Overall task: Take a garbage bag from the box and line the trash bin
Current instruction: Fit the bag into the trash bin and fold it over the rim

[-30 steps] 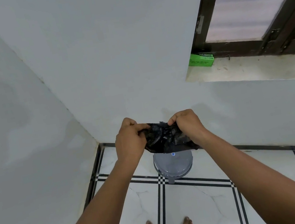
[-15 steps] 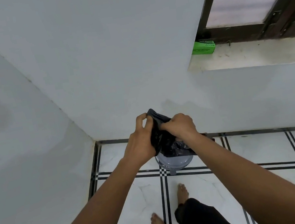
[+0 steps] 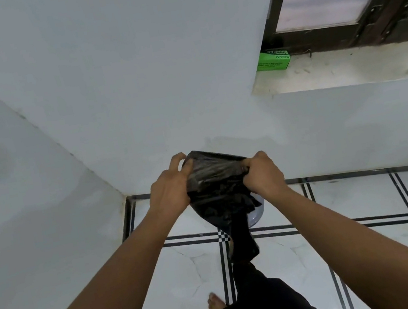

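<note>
both hands are gripping the black garbage bag (image 3: 215, 179) at chest height over the floor: the left hand (image 3: 170, 193) is pinching one upper edge between thumb and fingertips with the other fingers loosely spread, and the right hand (image 3: 263, 173) is closed in a fist around the opposite edge. the bag is hanging crumpled between them, a twisted tail trailing down toward the person's leg, and its mouth is not showing as open. the trash bin (image 3: 255, 214) is standing on the tiled floor directly beneath, mostly hidden by the bag, with only a sliver of grey rim showing. risks as judged: the thin film is likely clinging to itself, so the layers may be failing to separate; a hard pull between the two grips may be tearing the edge; the hanging tail may be catching on the leg or missing the bin opening; the light pinch on the left may be slipping. the green box (image 3: 273, 61) is sitting on the window sill (image 3: 346, 69), well apart from the hands. its printing is appearing upside down; "beco" and possibly "garbage bags" are readable, the smaller lines are not.
</note>
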Available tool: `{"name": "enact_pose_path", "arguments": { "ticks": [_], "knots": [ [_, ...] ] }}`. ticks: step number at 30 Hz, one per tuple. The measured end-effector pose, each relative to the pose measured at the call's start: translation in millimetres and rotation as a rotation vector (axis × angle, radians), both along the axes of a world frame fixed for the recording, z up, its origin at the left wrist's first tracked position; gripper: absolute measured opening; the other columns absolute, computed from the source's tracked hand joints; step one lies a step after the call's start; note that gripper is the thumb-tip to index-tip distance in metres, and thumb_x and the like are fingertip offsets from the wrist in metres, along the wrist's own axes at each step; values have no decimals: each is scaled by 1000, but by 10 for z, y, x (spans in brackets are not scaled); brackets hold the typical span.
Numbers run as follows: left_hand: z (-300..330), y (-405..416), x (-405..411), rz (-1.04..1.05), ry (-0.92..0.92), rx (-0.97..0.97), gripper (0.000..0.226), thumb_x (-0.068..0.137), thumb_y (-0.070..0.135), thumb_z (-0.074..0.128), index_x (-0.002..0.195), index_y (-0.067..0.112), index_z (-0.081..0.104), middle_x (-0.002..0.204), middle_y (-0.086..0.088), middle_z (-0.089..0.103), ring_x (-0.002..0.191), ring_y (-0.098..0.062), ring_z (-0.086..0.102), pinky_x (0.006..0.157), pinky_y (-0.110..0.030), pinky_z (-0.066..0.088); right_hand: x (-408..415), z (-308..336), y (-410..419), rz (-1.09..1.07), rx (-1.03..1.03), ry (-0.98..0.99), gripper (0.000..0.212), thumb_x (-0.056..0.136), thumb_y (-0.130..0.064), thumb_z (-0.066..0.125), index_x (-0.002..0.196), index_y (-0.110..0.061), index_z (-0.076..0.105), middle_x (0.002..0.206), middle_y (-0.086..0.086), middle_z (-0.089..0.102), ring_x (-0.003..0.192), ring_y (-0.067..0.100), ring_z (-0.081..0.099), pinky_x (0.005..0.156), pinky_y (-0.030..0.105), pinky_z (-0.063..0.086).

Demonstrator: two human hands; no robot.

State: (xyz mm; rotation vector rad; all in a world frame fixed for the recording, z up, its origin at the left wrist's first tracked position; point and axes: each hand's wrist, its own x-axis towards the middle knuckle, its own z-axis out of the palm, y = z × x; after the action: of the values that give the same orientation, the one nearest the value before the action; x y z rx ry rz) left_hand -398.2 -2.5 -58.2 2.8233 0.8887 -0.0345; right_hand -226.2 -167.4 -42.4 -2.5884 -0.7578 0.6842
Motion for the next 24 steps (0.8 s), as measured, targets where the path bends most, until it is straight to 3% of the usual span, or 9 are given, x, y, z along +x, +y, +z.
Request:
{"name": "enact_pose_path", "arguments": {
  "ticks": [2,4,7,10,13,17,19,21,24],
  "knots": [
    [-7,-16,63,-15,43,5,101,71,16,86,153,26,30,163,4,15,85,-26,57,56,-35,45,39,20,95,-58,6,67,6,74,-18,59,74,-13,63,86,4,61,64,22,56,57,25,41],
    [-23,0,62,-41,20,-36,95,73,12,84,152,32,35,164,3,13,82,-24,55,58,-37,50,112,29,169,-177,89,130,23,69,-34,63,64,-13,57,70,3,61,57,20,56,51,23,37],
    [-59,94,-12,-105,-39,-190,66,81,-1,72,131,42,67,155,9,38,83,-16,60,70,-34,55,265,7,180,-166,87,-7,15,71,-25,61,65,-13,53,83,10,66,62,24,58,48,24,33],
    [-104,197,-55,93,-86,-236,54,83,-1,68,127,30,73,137,5,56,102,-23,67,83,-34,55,303,-55,150,16,-38,-108,14,77,-8,61,91,-10,60,103,10,57,84,33,62,62,28,45],
    [-142,227,23,311,1,-252,71,84,8,68,150,17,43,136,-13,45,90,-40,68,76,-40,56,263,-114,182,150,-135,-134,33,83,-11,65,115,-11,61,119,9,52,97,36,64,73,35,49],
    [-129,250,172,469,33,-514,117,81,22,79,161,27,-7,120,-8,25,79,-32,59,66,-38,59,277,-157,280,162,-145,-151,28,84,-8,66,111,-7,65,120,12,52,95,38,64,71,34,47],
    [-131,330,151,318,57,-514,99,85,14,74,163,32,16,124,-10,34,93,-34,62,83,-38,58,375,-165,258,117,-131,-133,24,84,-13,64,107,-6,68,116,13,58,95,39,66,72,33,48],
    [-145,463,38,162,50,-469,58,87,11,75,139,34,64,122,-9,51,107,-31,62,99,-34,52,528,-158,156,52,-160,-114,25,83,-18,63,105,-8,70,111,16,68,97,39,68,73,32,49],
    [-195,645,-199,265,107,-412,24,85,4,70,90,22,84,91,-2,70,90,-30,71,76,-30,56,740,-151,-45,-28,-228,-43,8,85,-15,62,88,-8,62,104,17,71,91,36,67,71,31,48]
  ]
}}
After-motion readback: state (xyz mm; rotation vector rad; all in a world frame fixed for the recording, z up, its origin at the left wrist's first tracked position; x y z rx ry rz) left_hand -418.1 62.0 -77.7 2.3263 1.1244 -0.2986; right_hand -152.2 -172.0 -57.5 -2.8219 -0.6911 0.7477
